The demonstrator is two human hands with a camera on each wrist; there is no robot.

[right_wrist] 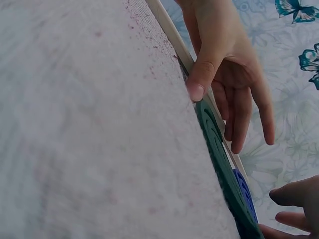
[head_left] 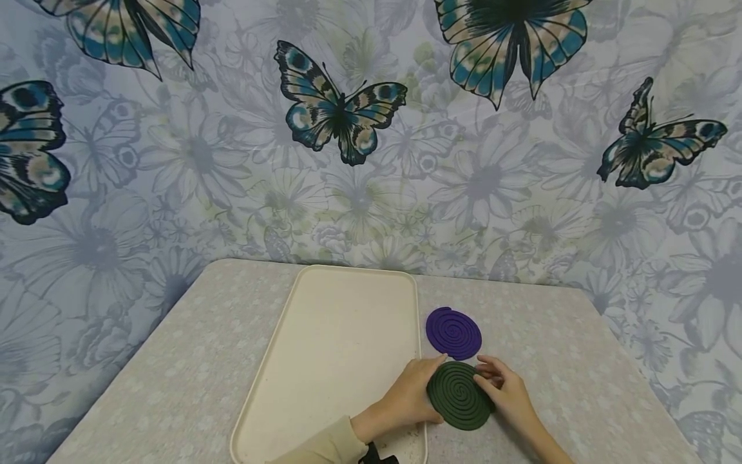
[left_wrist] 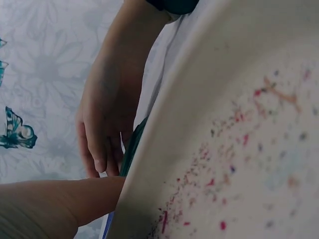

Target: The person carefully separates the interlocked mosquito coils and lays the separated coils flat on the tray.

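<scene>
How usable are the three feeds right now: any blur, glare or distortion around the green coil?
Head view: even soft light, no glare, wide-angle bend at the edges; green coil sharp between both hands. Left wrist view: dim, tray close and soft, coil a thin sliver. Right wrist view: table blurred up close, coil edge-on, left hand clear.

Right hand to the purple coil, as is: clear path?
Probably yes. The purple coil lies bare on the table just beyond the green coil that the right hand touches; nothing stands between them.
</scene>
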